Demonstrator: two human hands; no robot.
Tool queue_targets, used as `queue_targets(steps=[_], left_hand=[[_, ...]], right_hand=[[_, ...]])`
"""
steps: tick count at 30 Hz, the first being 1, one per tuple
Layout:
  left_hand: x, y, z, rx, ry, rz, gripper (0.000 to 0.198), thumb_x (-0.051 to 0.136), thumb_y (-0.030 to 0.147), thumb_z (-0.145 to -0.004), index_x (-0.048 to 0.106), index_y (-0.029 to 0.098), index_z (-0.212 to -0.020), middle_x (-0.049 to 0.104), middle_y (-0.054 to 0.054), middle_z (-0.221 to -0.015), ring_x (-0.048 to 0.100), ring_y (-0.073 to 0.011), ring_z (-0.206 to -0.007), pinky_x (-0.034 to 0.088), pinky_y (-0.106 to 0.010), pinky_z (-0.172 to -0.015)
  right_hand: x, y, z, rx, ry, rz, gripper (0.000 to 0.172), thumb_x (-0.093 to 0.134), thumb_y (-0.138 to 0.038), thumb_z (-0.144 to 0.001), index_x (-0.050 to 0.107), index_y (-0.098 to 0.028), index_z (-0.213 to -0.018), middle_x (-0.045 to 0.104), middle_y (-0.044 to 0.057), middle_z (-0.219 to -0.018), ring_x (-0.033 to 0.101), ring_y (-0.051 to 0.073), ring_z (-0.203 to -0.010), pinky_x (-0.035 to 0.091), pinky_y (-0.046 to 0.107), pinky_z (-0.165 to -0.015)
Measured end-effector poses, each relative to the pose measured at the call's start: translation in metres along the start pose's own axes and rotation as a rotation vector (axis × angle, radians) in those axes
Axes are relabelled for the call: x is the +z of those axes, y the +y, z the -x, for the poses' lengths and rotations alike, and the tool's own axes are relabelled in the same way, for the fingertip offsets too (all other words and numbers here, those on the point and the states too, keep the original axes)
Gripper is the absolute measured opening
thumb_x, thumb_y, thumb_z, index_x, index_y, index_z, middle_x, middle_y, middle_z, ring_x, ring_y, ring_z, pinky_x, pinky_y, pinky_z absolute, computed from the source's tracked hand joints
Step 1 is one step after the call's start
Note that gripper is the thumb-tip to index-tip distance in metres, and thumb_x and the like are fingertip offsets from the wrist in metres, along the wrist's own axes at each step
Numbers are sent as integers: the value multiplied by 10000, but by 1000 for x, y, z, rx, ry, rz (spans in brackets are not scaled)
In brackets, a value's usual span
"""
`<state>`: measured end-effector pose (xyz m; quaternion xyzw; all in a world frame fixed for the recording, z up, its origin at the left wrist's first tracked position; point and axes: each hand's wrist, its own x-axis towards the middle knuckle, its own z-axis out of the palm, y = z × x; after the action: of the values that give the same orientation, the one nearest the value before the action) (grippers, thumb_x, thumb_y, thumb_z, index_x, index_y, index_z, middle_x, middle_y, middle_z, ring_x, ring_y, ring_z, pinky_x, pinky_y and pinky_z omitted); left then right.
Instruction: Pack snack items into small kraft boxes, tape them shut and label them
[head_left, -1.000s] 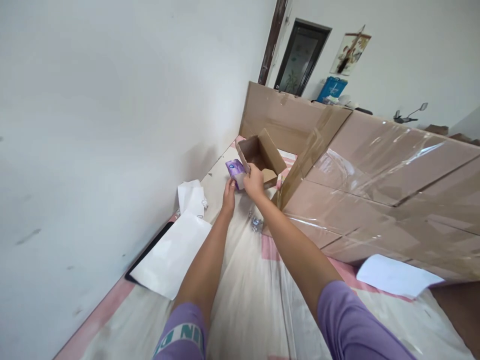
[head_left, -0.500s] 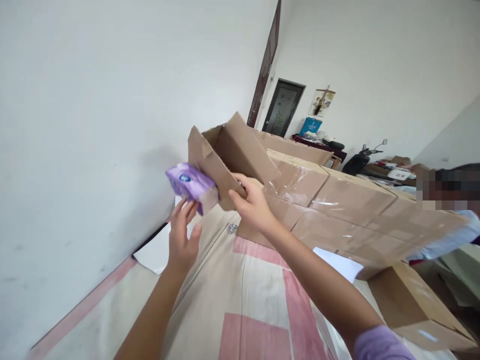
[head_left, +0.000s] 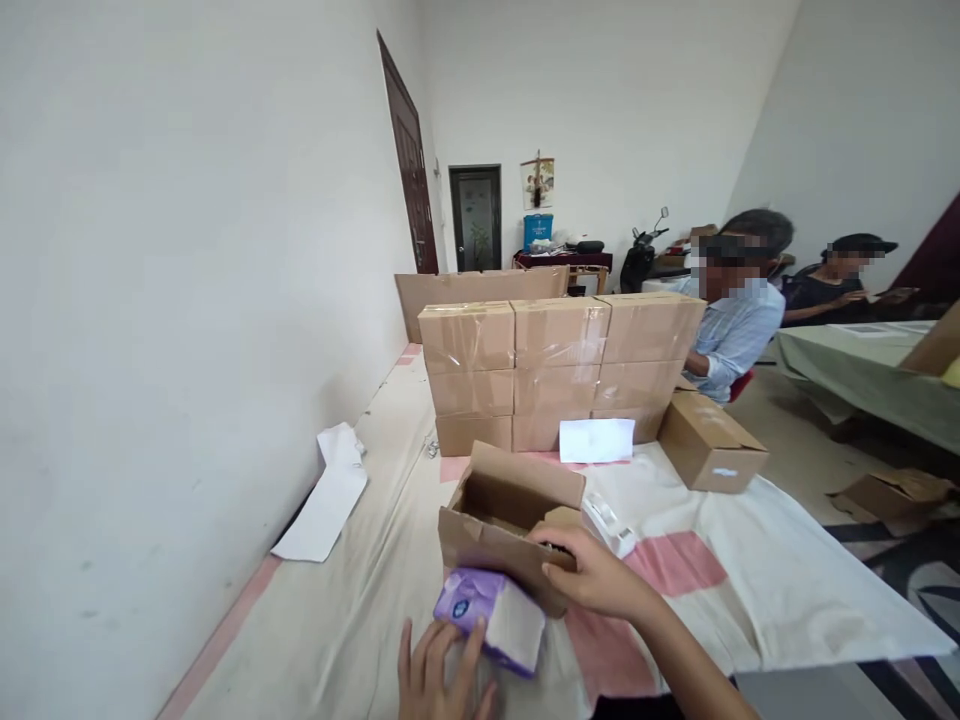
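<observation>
An opened cardboard box (head_left: pixel 517 550) stands with its flaps up on the cloth-covered table. My right hand (head_left: pixel 596 570) grips its near right wall, thumb outside and fingers over the edge. In front of the box is a purple pack of tissues (head_left: pixel 480 610), its pale end turned to the right. My left hand (head_left: pixel 442 670) has its fingers spread, the tips at the pack's near side. Behind my right hand lies a small white item (head_left: pixel 609 525), partly hidden by the box.
Stacked, taped cartons (head_left: pixel 559 385) rise behind the box, a white paper (head_left: pixel 596 441) before them. Another carton (head_left: pixel 712 440) stands to the right. White paper (head_left: pixel 322 510) lies by the left wall. A person in a light blue shirt (head_left: pixel 739 335) sits beyond; another sits farther right.
The view has levelled and turned right. The box and tissue pack appear lower in the picture. My right hand still grips the box; my left fingers are now at the pack's near side.
</observation>
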<state>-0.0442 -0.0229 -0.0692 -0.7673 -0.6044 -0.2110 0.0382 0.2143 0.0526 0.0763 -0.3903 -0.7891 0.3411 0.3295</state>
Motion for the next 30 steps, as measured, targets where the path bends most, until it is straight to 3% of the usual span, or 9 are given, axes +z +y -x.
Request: queue_targets(steps=[7, 13, 16, 19, 21, 23, 26, 28, 30], left_hand=[[-34, 26, -18, 99, -284, -43, 756, 711, 279, -685, 584, 343, -1427, 313, -33, -1658, 266, -399, -1534, 44, -718, -1228], [-43, 30, -9, 65, -345, -150, 880, 569, 85, -637, 523, 319, -1483, 563, -57, -1503, 528, -324, -1342, 305, -546, -1193], [-52, 27, -7, 62, -334, -188, 891, 574, 71, -589, 569, 333, -1441, 617, -76, -1430, 560, -340, -1288, 332, -538, -1153], [-58, 15, -5, 73, -264, -93, 723, 614, 140, -605, 669, 335, -1298, 536, -56, -1525, 454, -327, -1419, 234, -533, -1213], [-60, -3, -4, 16, -224, 56, 606, 640, 216, -638, 682, 314, -1235, 596, -61, -1459, 506, -309, -1378, 287, -512, -1191], [-63, -25, -5, -178, -173, 328, 454, 691, 335, -649, 704, 273, -1098, 737, -69, -1175, 655, -313, -1147, 455, -475, -1038], [-71, -48, -7, -611, 43, 846, 440, 817, 505, -518, 683, 212, -818, 712, -41, -751, 685, -302, -774, 544, -408, -745], [-81, -49, -8, -771, 218, 1048, 512, 807, 584, -510, 658, 188, -799, 694, -50, -738, 678, -281, -750, 548, -377, -686], [-94, -42, -13, -796, 343, 1164, 565, 669, 665, -651, 639, 181, -941, 719, -74, -880, 699, -259, -842, 568, -359, -706]], right_hand=[[1, 5, 17, -174, 459, -70, 139, 559, -211, -894, 695, -230, -910, 678, 60, -906, 648, 218, -826, 495, 353, -755], [6, 12, 27, -260, 708, -176, 272, 527, -376, -945, 633, -213, -755, 603, 47, -754, 577, 203, -695, 441, 342, -649], [14, 17, 25, -269, 830, -219, 314, 518, -425, -937, 573, -218, -708, 551, 31, -706, 539, 192, -654, 423, 332, -618], [19, 21, 20, -221, 884, -244, 349, 482, -462, -929, 519, -223, -677, 504, 11, -654, 500, 175, -600, 402, 312, -575], [16, 20, 18, -178, 855, -232, 334, 501, -452, -904, 530, -219, -665, 518, 9, -638, 501, 170, -586, 400, 302, -563], [10, 15, 16, -119, 823, -216, 285, 535, -405, -876, 562, -211, -668, 538, 1, -614, 507, 164, -566, 402, 291, -553], [3, -3, 13, -41, 780, -202, 207, 573, -348, -852, 592, -202, -706, 569, -14, -616, 513, 150, -548, 416, 277, -553], [6, -21, 10, -20, 723, -189, 180, 601, -343, -843, 607, -197, -738, 611, -6, -675, 552, 152, -595, 444, 278, -593], [14, -42, 7, -21, 641, -151, 168, 627, -354, -841, 632, -193, -792, 658, 15, -758, 611, 171, -684, 479, 293, -659]])
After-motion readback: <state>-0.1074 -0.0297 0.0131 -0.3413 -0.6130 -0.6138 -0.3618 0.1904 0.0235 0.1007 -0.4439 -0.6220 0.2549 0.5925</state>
